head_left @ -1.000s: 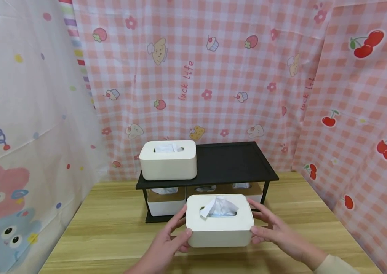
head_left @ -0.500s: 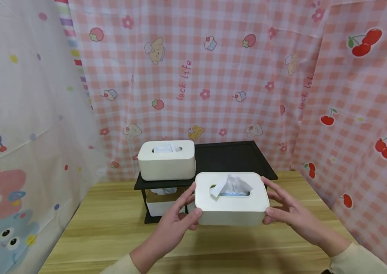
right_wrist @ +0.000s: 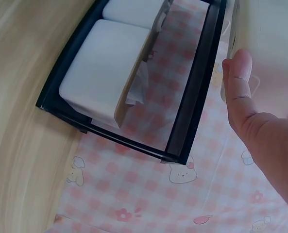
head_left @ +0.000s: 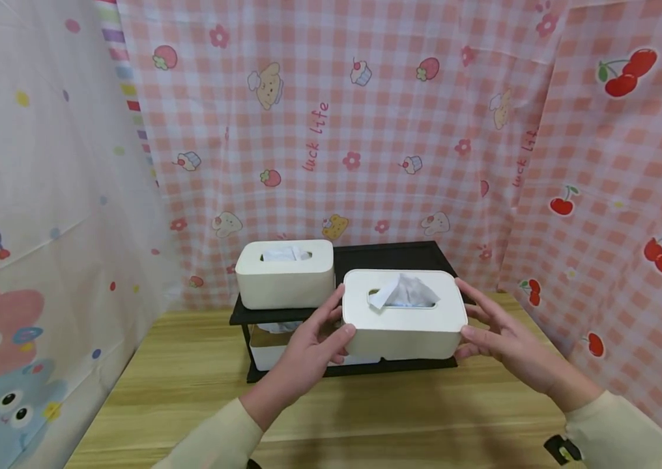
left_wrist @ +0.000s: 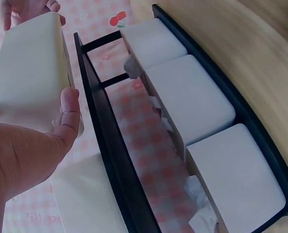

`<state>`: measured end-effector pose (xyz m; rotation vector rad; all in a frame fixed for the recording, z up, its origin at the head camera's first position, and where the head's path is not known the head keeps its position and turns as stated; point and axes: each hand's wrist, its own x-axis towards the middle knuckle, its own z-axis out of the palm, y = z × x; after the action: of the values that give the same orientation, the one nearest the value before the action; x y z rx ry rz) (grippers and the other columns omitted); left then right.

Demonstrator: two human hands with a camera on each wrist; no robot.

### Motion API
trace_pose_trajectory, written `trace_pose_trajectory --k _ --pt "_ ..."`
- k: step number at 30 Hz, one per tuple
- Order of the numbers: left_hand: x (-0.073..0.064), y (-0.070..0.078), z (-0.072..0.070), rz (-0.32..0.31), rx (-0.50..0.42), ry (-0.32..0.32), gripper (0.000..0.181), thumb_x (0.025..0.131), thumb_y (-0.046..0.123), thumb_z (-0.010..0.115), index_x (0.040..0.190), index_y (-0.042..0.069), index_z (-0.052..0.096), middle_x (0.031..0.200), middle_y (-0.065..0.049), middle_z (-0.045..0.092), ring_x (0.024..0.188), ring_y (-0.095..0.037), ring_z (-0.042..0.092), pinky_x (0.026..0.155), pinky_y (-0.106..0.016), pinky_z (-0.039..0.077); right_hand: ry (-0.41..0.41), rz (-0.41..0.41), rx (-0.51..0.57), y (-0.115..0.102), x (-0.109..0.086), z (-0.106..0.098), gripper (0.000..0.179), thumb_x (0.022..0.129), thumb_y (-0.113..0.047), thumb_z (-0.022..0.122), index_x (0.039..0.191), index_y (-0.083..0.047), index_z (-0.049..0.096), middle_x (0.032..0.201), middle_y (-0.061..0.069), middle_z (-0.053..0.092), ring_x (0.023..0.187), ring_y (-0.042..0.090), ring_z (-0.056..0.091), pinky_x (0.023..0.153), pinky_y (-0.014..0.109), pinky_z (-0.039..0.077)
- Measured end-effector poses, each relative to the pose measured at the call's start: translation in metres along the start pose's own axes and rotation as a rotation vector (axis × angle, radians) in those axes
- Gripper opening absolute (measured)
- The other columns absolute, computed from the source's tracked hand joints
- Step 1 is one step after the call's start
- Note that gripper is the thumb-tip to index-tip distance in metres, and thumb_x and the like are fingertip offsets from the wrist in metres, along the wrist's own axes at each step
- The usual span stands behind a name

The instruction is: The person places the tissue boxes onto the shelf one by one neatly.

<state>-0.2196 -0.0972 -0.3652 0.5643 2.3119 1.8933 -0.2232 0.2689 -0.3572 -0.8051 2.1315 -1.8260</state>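
A cream tissue box (head_left: 406, 342) with a tissue sticking out of its oval slot is held up between my two hands, in front of and over the right part of a black two-tier shelf (head_left: 384, 254). My left hand (head_left: 306, 348) grips its left end, thumb at the front corner. At the opposite end, my right hand (head_left: 509, 345) grips it likewise. In the left wrist view the held tissue box (left_wrist: 27, 73) is above the shelf's top tier, apart from it. A second cream tissue box (head_left: 285, 288) sits on the top tier's left side.
Several white boxes with brown tops and tissues, one nearest the left wrist camera (left_wrist: 238, 174), fill the lower tier. The shelf stands on a wooden table (head_left: 190, 404). A checked pink curtain (head_left: 331, 130) hangs close behind, and a white curtain (head_left: 90, 195) at the left.
Both hands have raised the tissue box from in front of the lower tier, moving it up and somewhat right, towards the shelf's top. The tissue box on the left has stayed put.
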Motion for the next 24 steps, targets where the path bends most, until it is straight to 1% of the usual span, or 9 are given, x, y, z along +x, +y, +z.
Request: trace_pose_trajectory --k 3,8,14,17,21,24 --pt "0.005 0.000 0.001 -0.017 -0.001 0.017 0.068 0.110 0.032 0.062 0.168 0.044 0.029 0.165 -0.012 0.049 0.095 -0.027 0.067 0.084 -0.037 0.060 0.001 0.012 0.000 -0.001 0.005 -0.003 0.073 0.114 -0.010 0.043 0.174 -0.028 0.005 0.166 0.035 0.017 0.112 0.031 0.074 0.092 0.044 0.064" --pt "0.013 0.001 0.002 -0.041 -0.004 0.016 0.068 0.110 0.037 0.061 0.168 0.046 0.027 0.166 -0.014 0.047 0.094 -0.028 0.067 0.085 -0.039 0.061 0.004 0.025 0.006 -0.001 0.013 -0.007 0.072 0.115 -0.012 0.043 0.174 -0.027 0.006 0.167 0.036 0.019 0.117 0.028 0.073 0.092 0.043 0.064" --pt "0.024 0.003 0.004 -0.046 -0.012 0.024 0.067 0.110 0.038 0.060 0.169 0.043 0.027 0.165 -0.018 0.046 0.091 -0.026 0.067 0.083 -0.037 0.060 0.013 0.054 -0.004 -0.001 0.021 -0.013 0.070 0.116 -0.016 0.042 0.174 -0.028 0.005 0.166 0.035 0.023 0.119 0.023 0.072 0.093 0.042 0.064" --pt "0.029 0.004 0.004 -0.056 -0.013 0.033 0.067 0.110 0.038 0.060 0.169 0.042 0.027 0.165 -0.019 0.046 0.089 -0.026 0.067 0.082 -0.037 0.060 0.031 0.081 -0.024 0.000 0.025 -0.016 0.070 0.116 -0.020 0.042 0.174 -0.027 0.004 0.163 0.029 0.031 0.118 0.022 0.073 0.093 0.041 0.064" --pt "0.036 0.005 0.003 -0.074 -0.004 0.037 0.067 0.110 0.043 0.060 0.168 0.044 0.027 0.165 -0.018 0.046 0.090 -0.029 0.069 0.081 -0.036 0.061 0.055 0.104 -0.046 0.000 0.030 -0.020 0.070 0.116 -0.023 0.044 0.174 -0.025 0.005 0.150 0.013 0.049 0.113 0.023 0.074 0.093 0.039 0.064" --pt "0.040 0.005 0.002 -0.088 0.002 0.046 0.067 0.109 0.046 0.059 0.168 0.045 0.027 0.166 -0.017 0.045 0.089 -0.030 0.069 0.082 -0.036 0.061 0.060 0.112 -0.053 -0.001 0.033 -0.021 0.070 0.116 -0.025 0.045 0.174 -0.025 0.005 0.142 0.004 0.056 0.112 0.025 0.074 0.092 0.039 0.063"
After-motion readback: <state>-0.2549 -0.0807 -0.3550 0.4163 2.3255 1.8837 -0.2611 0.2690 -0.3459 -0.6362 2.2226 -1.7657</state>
